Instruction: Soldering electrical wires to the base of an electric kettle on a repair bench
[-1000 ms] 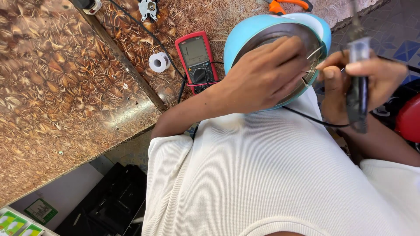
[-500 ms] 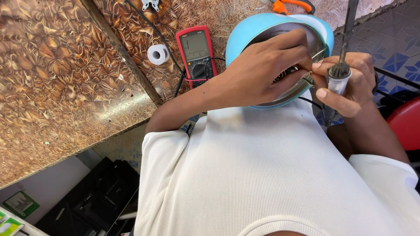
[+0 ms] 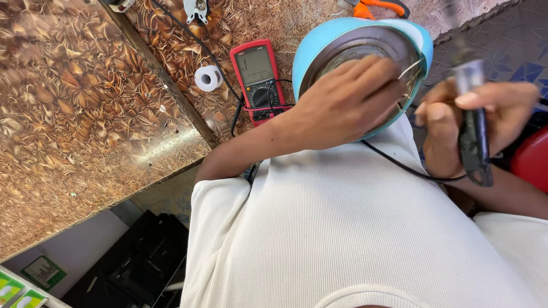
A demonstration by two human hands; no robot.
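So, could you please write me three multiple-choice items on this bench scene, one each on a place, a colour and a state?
1. Where does the red multimeter lie?
A. On the patterned worktop, left of the blue appliance
B. Inside the appliance
C. On the person's lap

2. What colour is the small roll of tape beside the multimeter?
A. Black
B. White
C. Orange

3. What is the right hand doing?
A. Resting open and empty
B. Gripping a dark-handled soldering iron
C. Pressing the multimeter's dial

Answers: 1 A, the meter lies flat on the worktop next to the appliance's rim. 2 B, the roll is plainly white against the brown surface. 3 B, the fingers wrap around the tool's handle, while the left hand rests on the appliance's metal base.
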